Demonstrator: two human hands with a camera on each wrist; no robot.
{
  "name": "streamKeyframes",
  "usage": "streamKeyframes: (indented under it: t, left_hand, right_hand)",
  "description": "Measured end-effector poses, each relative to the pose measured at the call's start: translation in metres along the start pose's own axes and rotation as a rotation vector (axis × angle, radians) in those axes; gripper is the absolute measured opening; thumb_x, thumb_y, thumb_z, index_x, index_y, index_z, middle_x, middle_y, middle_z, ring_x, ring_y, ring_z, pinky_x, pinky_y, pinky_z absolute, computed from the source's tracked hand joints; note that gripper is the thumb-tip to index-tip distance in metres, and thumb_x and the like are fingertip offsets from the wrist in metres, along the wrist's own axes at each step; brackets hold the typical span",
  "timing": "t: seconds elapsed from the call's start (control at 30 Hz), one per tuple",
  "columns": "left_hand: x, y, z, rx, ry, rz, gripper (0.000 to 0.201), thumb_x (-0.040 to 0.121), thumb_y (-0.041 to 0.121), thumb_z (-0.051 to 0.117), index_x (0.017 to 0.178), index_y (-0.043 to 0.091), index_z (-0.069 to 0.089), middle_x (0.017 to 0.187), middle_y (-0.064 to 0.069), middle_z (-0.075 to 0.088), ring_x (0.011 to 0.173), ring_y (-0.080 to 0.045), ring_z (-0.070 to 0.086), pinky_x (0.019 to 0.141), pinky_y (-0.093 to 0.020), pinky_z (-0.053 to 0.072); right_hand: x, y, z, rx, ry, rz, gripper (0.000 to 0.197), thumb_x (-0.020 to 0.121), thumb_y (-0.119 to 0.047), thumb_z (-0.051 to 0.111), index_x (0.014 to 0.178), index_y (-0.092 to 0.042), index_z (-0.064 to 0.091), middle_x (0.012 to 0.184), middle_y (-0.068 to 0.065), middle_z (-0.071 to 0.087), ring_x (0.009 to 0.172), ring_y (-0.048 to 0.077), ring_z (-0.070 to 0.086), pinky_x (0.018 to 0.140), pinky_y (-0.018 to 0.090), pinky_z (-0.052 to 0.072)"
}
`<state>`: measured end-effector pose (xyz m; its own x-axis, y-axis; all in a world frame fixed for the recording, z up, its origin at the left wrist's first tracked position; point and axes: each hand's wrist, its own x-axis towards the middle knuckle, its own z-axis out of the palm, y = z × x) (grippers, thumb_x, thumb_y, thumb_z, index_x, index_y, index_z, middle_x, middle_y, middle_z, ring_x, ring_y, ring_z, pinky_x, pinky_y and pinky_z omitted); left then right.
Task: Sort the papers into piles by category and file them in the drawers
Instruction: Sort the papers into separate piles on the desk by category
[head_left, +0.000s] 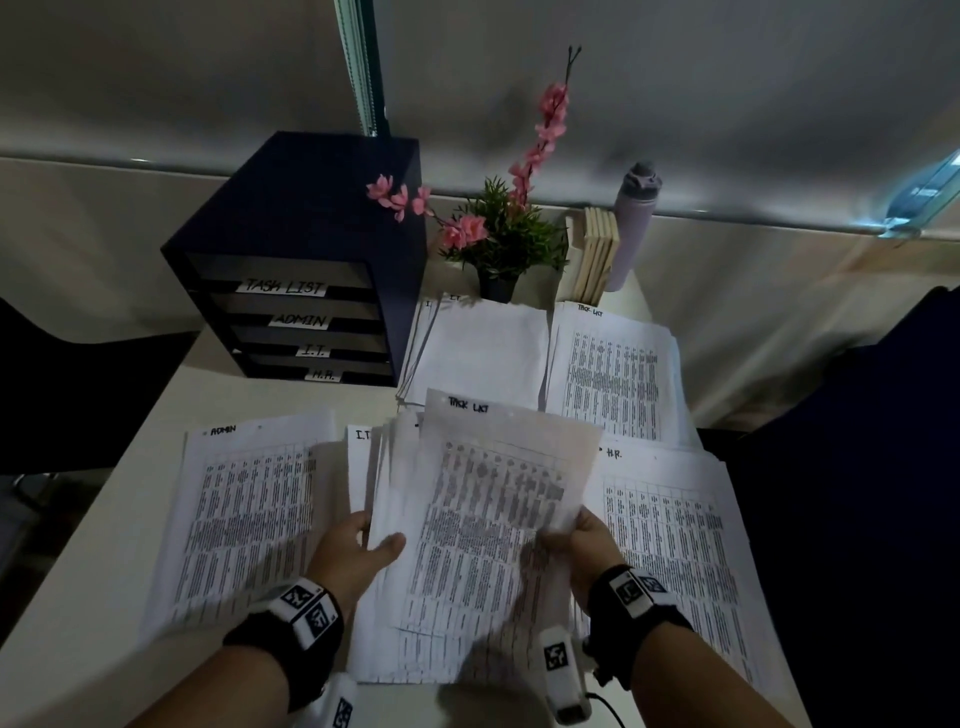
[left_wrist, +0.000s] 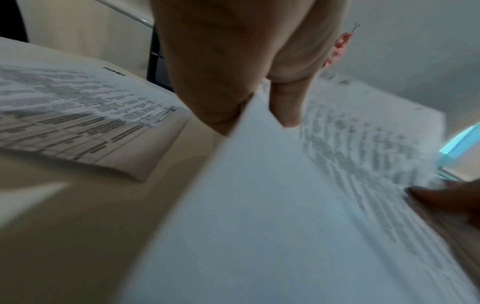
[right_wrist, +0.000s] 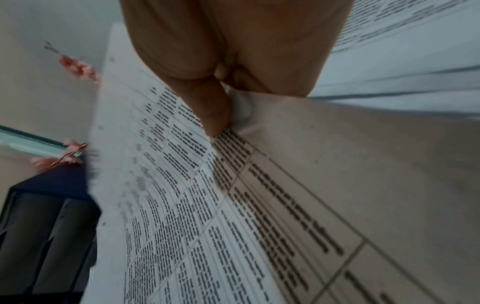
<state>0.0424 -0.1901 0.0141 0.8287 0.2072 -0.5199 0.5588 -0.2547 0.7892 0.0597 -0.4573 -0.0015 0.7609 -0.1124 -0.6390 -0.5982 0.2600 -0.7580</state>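
My left hand (head_left: 376, 543) grips the left edge of a fanned stack of printed sheets (head_left: 405, 467) held above the table. My right hand (head_left: 558, 540) pinches the right edge of the top sheet (head_left: 493, 519), headed TASK LIST; its thumb (right_wrist: 213, 111) lies on the print. Sorted piles lie around: ADMIN (head_left: 244, 519) at left, H.R. (head_left: 670, 545) at right, TASK LIST (head_left: 618, 374) at back right, I.T. (head_left: 478, 353) at back middle. The dark blue drawer unit (head_left: 306, 270) stands at back left, its slots labelled TASK LIST, ADMIN, I.T., H.R.
A potted plant with pink blossoms (head_left: 504, 234), several upright books (head_left: 597, 254) and a lilac bottle (head_left: 634, 223) stand along the table's back edge. A dark chair (head_left: 857, 467) is close at the right. Another I.T. sheet (head_left: 358, 467) lies under the held stack.
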Motion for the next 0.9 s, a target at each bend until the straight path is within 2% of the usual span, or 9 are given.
streamKeyframes:
  t: [0.07, 0.13, 0.2, 0.3, 0.4, 0.5, 0.67, 0.73, 0.9]
  left_hand:
    - [-0.002, 0.004, 0.001, 0.048, -0.018, 0.060, 0.024, 0.086, 0.005, 0.065, 0.106, 0.018, 0.061, 0.104, -0.001, 0.067, 0.103, -0.025, 0.063, 0.087, -0.031, 0.047]
    - [-0.003, 0.012, 0.003, 0.058, 0.006, 0.101, 0.029, 0.088, -0.001, 0.059, 0.113, 0.014, 0.060, 0.104, -0.004, 0.065, 0.098, -0.022, 0.060, 0.087, -0.028, 0.043]
    - [-0.004, 0.022, 0.001, 0.039, 0.023, 0.141, 0.033, 0.089, -0.002, 0.057, 0.119, 0.012, 0.056, 0.104, -0.003, 0.061, 0.101, -0.021, 0.054, 0.089, -0.028, 0.040]
    - [0.002, 0.030, -0.003, 0.010, 0.009, 0.172, 0.023, 0.091, -0.005, 0.052, 0.101, 0.015, 0.057, 0.093, -0.006, 0.062, 0.088, -0.025, 0.056, 0.067, -0.022, 0.040]
    - [0.007, 0.033, -0.003, 0.000, 0.037, 0.141, 0.019, 0.091, -0.006, 0.049, 0.097, 0.010, 0.056, 0.074, -0.007, 0.056, 0.057, -0.016, 0.046, 0.051, -0.022, 0.032]
    - [0.008, 0.032, -0.001, -0.106, 0.046, 0.088, 0.013, 0.089, -0.002, 0.055, 0.098, 0.005, 0.062, 0.077, -0.008, 0.058, 0.068, -0.020, 0.050, 0.058, -0.025, 0.037]
    - [0.007, 0.039, 0.004, -0.158, 0.083, 0.160, 0.015, 0.094, 0.010, 0.056, 0.107, 0.015, 0.058, 0.102, -0.004, 0.062, 0.098, -0.023, 0.057, 0.085, -0.030, 0.040]
    - [0.014, 0.044, 0.006, -0.261, 0.127, 0.142, 0.011, 0.094, 0.011, 0.055, 0.103, 0.015, 0.061, 0.100, -0.006, 0.064, 0.100, -0.028, 0.059, 0.090, -0.036, 0.043]
    - [0.023, 0.062, 0.011, -0.344, 0.174, 0.112, 0.013, 0.093, 0.025, 0.058, 0.090, 0.016, 0.067, 0.093, -0.010, 0.069, 0.092, -0.032, 0.064, 0.087, -0.043, 0.049]
  right_hand:
    - [0.000, -0.001, 0.009, -0.013, -0.035, -0.031, 0.026, 0.081, 0.019, 0.054, 0.091, -0.004, 0.062, 0.076, 0.021, 0.066, 0.059, 0.032, 0.064, 0.068, 0.051, 0.056]
    - [0.001, -0.004, 0.015, -0.036, -0.042, -0.083, 0.027, 0.081, 0.011, 0.061, 0.101, -0.008, 0.058, 0.090, 0.022, 0.068, 0.076, 0.036, 0.067, 0.075, 0.056, 0.056]
    - [0.004, -0.009, 0.016, -0.064, -0.027, -0.132, 0.029, 0.084, 0.005, 0.063, 0.108, -0.011, 0.057, 0.097, 0.018, 0.068, 0.087, 0.035, 0.066, 0.077, 0.051, 0.057]
    - [0.003, -0.019, 0.015, -0.039, -0.043, -0.160, 0.019, 0.086, 0.006, 0.060, 0.100, -0.007, 0.063, 0.087, 0.011, 0.072, 0.079, 0.027, 0.068, 0.063, 0.034, 0.056]
    - [0.002, -0.025, 0.016, 0.037, -0.083, -0.193, 0.019, 0.082, 0.013, 0.058, 0.088, -0.003, 0.066, 0.080, 0.013, 0.072, 0.075, 0.029, 0.066, 0.065, 0.035, 0.056]
    - [0.002, -0.031, 0.019, 0.050, -0.112, -0.225, 0.023, 0.081, 0.015, 0.058, 0.076, -0.006, 0.066, 0.073, 0.012, 0.072, 0.071, 0.029, 0.065, 0.067, 0.037, 0.055]
    - [0.001, -0.045, 0.019, 0.037, -0.188, -0.349, 0.032, 0.079, 0.018, 0.058, 0.102, -0.004, 0.062, 0.089, 0.011, 0.072, 0.078, 0.024, 0.067, 0.068, 0.035, 0.056]
    - [0.002, -0.046, 0.017, 0.063, -0.240, -0.322, 0.030, 0.080, 0.013, 0.061, 0.102, -0.007, 0.058, 0.092, 0.013, 0.069, 0.080, 0.026, 0.064, 0.073, 0.040, 0.054]
    - [-0.002, -0.040, 0.016, -0.037, -0.201, -0.175, 0.011, 0.085, 0.002, 0.063, 0.089, -0.007, 0.057, 0.063, 0.014, 0.058, 0.056, 0.026, 0.057, 0.053, 0.037, 0.052]
